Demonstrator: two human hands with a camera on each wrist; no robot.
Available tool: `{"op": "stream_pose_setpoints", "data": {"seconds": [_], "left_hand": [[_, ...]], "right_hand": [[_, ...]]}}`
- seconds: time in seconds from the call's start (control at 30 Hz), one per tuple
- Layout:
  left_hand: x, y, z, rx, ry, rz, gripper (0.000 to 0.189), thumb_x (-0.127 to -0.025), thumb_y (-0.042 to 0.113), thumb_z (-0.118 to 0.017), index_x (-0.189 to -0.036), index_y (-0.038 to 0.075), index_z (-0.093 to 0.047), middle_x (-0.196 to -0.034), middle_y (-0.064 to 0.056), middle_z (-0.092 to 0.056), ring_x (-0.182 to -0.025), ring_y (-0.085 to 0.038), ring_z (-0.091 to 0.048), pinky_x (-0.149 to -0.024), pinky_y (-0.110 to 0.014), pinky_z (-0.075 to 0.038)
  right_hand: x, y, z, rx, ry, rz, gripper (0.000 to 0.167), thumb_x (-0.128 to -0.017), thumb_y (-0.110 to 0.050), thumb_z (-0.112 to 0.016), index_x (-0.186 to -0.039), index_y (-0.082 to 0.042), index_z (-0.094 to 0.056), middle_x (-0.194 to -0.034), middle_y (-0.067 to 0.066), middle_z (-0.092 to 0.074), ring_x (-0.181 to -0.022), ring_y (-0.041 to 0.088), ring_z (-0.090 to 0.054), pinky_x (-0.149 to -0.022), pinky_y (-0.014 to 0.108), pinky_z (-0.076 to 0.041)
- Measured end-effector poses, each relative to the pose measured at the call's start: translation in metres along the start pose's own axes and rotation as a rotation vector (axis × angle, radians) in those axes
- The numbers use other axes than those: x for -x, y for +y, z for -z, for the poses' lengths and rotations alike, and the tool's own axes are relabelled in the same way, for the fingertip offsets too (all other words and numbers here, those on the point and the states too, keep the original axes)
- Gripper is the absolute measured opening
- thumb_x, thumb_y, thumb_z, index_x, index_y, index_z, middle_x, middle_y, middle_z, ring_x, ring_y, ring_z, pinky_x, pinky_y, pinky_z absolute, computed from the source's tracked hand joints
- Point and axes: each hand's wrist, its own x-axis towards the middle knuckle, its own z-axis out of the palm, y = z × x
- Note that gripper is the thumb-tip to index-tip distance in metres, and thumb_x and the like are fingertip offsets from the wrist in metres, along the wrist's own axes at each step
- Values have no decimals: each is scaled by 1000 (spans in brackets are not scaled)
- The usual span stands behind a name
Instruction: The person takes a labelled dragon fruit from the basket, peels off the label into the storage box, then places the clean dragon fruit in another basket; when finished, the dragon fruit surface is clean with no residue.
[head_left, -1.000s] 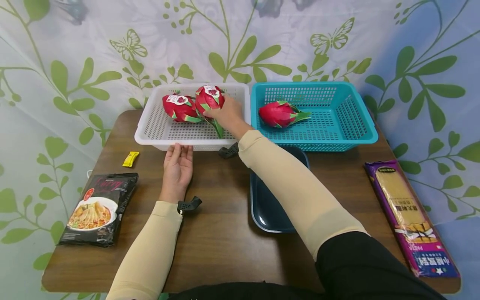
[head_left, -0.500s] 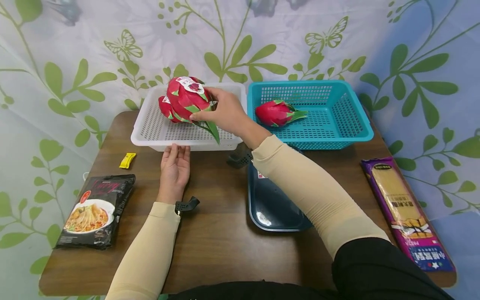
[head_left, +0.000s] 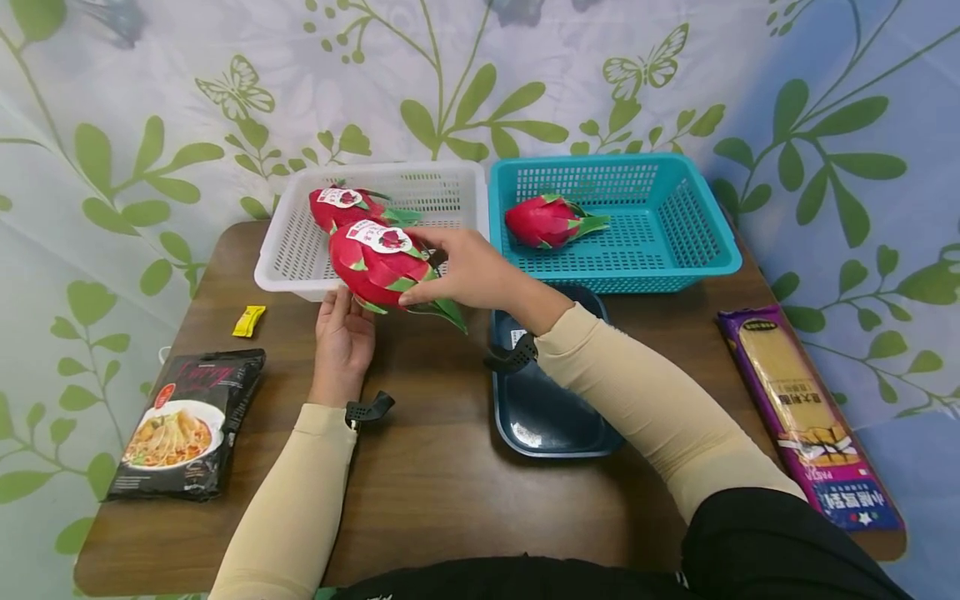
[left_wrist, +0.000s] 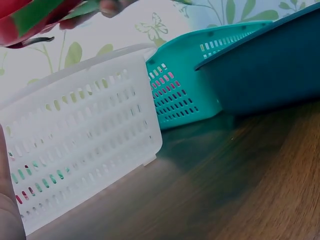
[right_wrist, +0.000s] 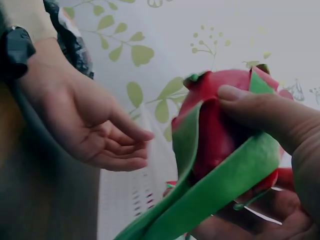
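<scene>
My right hand [head_left: 480, 271] grips a red dragon fruit [head_left: 375, 265] with a white label and green leaf tips, holding it above the front rim of the white basket [head_left: 281, 279]. In the right wrist view, the thumb presses one side of this fruit and the fingers are round the other. A second dragon fruit [head_left: 330, 208] lies inside the white basket, partly covered by the held one. My left hand [head_left: 345, 342] is palm up at the basket's front; its fingers [right_wrist: 122, 155] are loosely bent toward the wall, fingertips partly hidden in the head view.
A turquoise basket [head_left: 615, 271] with another dragon fruit [head_left: 551, 221] stands right of the white one. Before it lies a dark blue tray [head_left: 555, 417], partly under my right forearm. Noodle pack [head_left: 187, 425] and yellow sachet [head_left: 249, 321] lie left, a pasta pack [head_left: 810, 408] right.
My right hand has lifted the dragon fruit from the white basket, moved it left, then brought it toward me over the front rim. The left hand has stayed at the rim.
</scene>
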Motion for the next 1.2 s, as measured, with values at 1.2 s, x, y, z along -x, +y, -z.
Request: {"op": "stream_pose_setpoints", "data": {"seconds": [1.2], "left_hand": [[-3,12,6,-115,-29,50,28,-101,6,-69,-123,-5,-57,-109,-20,-69,-97,-28,-71,-100,-42,-52]], "right_hand": [[12,52,-20,219,-504,-47,87,-83,-22,-93,-157,-12,-49,-149,3,-53,-133,17,-46,-106,29,-46]]}}
